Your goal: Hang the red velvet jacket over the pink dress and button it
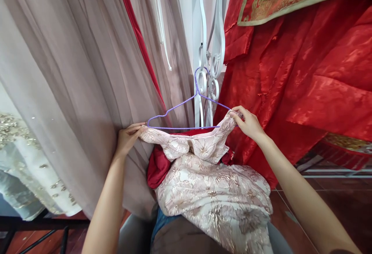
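Observation:
A pale pink and gold floral dress [215, 188] drapes down over my lap. Its left strap is pinched in the fingers of my left hand [128, 139], beside the end of a purple hanger [180, 102]. My right hand [245, 121] grips the other strap, which is around the hanger's right arm. The left end of the hanger lies bare, just inside the left strap. Dark red fabric [158, 166] shows behind and beside the bodice. The hanger's hook rises in front of white scrolled metalwork.
A greyish-pink curtain [87, 71] hangs on the left, with a white gold-trimmed garment [37, 172] near it. White scrolled metalwork [214, 87] stands ahead. Large red garments [290, 75] fill the right side. A black metal frame [66, 223] stands at lower left.

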### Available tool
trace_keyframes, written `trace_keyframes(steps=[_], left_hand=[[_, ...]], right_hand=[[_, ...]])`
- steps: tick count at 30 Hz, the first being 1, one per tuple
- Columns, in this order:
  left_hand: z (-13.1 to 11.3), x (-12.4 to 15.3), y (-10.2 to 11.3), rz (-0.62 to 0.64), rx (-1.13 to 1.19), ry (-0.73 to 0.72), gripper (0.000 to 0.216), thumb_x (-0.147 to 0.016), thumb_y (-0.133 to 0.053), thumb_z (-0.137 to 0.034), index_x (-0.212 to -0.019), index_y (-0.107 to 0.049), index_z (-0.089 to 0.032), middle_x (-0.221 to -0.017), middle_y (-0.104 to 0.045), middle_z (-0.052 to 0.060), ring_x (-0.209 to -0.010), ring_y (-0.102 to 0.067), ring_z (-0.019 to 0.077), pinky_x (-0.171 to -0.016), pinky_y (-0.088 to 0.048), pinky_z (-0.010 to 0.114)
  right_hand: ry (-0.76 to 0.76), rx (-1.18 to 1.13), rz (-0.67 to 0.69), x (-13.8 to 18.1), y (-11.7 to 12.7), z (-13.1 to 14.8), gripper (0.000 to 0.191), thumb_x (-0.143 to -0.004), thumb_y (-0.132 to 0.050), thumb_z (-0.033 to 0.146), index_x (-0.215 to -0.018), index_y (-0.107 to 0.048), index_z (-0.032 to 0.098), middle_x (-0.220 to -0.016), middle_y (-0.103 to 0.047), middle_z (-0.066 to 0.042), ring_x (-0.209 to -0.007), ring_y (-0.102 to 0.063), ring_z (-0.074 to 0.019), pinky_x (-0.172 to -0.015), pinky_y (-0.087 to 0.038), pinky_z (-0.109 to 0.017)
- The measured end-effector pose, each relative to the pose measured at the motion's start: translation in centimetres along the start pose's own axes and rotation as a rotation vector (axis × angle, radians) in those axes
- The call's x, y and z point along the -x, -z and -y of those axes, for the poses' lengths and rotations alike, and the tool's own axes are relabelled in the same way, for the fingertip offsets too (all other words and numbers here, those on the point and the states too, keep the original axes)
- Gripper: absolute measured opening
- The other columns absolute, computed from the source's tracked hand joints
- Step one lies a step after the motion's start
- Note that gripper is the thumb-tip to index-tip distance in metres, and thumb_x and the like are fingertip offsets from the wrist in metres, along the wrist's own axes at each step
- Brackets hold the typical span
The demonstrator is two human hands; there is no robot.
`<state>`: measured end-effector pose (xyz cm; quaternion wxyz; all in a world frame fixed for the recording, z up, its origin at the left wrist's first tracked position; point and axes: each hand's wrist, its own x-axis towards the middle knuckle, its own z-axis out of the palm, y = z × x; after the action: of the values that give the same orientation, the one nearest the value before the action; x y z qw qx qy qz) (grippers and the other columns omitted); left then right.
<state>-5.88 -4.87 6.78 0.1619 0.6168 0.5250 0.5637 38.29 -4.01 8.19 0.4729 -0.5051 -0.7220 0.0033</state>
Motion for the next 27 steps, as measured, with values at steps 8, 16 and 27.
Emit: trace_keyframes(steps=[8, 16, 27], left_hand=[[-3.3, -3.1, -2.5, 0.108, -0.073, -0.102, 0.042, -0.066, -0.072, -0.050, -0.087, -0.076, -0.014, -0.096, -0.074, 0.009, -0.093, -0.067, 0.0257, -0.085, -0.052, 0.032], [-6.5, -5.1, -4.9, 0.438, -0.140, -0.094, 0.043, -0.066, -0.072, -0.053, -0.087, -0.077, -0.015, -0.095, -0.075, 0.008, -0.095, -0.067, 0.0279, -0.084, -0.050, 0.031], [4.3, -1.7, -8.4, 0.576, 0.265, 0.323, 0.043, -0.064, -0.070, -0.051, -0.087, -0.070, -0.015, -0.093, -0.073, 0.012, -0.097, -0.064, 0.0288, -0.094, -0.046, 0.045]], right_hand=[[0.028, 0.017, 0.016, 0.0, 0.0, 0.1, 0.018, -0.090, -0.049, 0.038, -0.091, -0.061, 0.025, -0.086, -0.069, -0.003, -0.078, -0.060, -0.0211, -0.076, -0.046, -0.033], [-0.034, -0.078, 0.042, 0.0, 1.0, -0.3, 0.027, -0.084, -0.056, 0.050, -0.090, -0.066, 0.026, -0.084, -0.068, -0.003, -0.081, -0.059, -0.0218, -0.077, -0.047, -0.035], [-0.670, -1.083, 0.458, 4.1, -3.7, -5.1, 0.033, -0.083, -0.047, 0.055, -0.080, -0.058, 0.024, -0.081, -0.072, -0.008, -0.081, -0.069, -0.0232, -0.083, -0.054, -0.044]])
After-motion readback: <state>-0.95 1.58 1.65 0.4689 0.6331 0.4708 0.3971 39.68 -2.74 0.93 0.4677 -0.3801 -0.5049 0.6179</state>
